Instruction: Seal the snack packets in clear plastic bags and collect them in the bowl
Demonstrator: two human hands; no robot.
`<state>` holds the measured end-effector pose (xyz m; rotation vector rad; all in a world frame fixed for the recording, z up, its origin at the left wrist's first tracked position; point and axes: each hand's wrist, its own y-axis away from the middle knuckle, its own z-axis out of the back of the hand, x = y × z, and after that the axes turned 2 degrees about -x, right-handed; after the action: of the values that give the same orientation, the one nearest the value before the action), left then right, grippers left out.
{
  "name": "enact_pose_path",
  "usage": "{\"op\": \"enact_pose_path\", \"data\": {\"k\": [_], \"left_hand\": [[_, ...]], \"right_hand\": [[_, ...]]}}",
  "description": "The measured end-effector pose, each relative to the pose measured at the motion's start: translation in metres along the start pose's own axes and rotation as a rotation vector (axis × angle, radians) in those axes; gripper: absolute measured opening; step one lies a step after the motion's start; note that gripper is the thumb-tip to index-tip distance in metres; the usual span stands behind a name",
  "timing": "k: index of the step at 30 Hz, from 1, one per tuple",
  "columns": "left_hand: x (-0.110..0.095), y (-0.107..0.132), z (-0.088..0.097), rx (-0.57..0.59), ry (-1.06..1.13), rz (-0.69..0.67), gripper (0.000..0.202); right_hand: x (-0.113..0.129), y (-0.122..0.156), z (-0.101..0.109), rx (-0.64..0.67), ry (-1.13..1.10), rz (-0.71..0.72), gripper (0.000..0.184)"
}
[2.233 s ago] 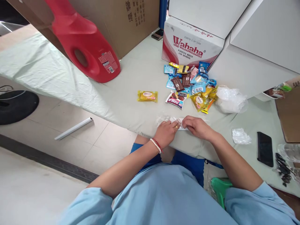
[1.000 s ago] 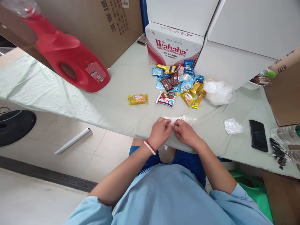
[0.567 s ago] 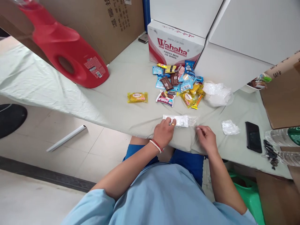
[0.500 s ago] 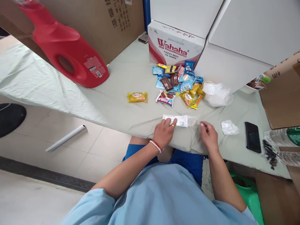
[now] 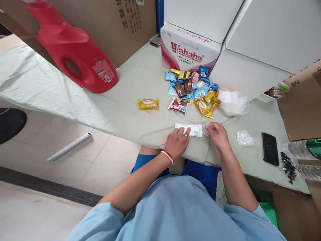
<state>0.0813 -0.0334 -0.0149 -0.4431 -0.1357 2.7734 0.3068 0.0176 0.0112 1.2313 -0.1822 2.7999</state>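
Close to the table's front edge lies a flat white packet [image 5: 196, 130] in a clear plastic sleeve. My left hand [image 5: 177, 142] rests on its left part with the fingers bent and holds it down against the cloth. At the packet's right end, the fingertips of my right hand [image 5: 217, 135] are closed on the clear end of the plastic sleeve [image 5: 205, 129]. A crumpled piece of clear plastic [image 5: 245, 138] lies to the right of my right hand. Beyond the packet is a pile of wrapped snacks [image 5: 192, 87], with one yellow-wrapped snack [image 5: 148, 104] apart from it on the left.
A white plastic bag [image 5: 233, 102] touches the pile's right side, and a Wahaha carton [image 5: 189, 50] stands behind it. A large red bottle [image 5: 77, 60] stands at the left. A black phone [image 5: 270, 149] and clear bottles [image 5: 301, 149] lie at the right. White cabinets [image 5: 253, 72] rise behind.
My right hand has moved left, from beside the packet onto the clear end of its sleeve, and its fingers have closed there. My left hand stays on the packet.
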Motion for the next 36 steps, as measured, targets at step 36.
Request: {"op": "enact_pose_path", "data": {"k": [36], "left_hand": [[-0.021, 0.005, -0.003, -0.412, 0.311, -0.122, 0.022]], "right_hand": [[0.052, 0.084, -0.044, 0.069, -0.64, -0.175, 0.046]]}}
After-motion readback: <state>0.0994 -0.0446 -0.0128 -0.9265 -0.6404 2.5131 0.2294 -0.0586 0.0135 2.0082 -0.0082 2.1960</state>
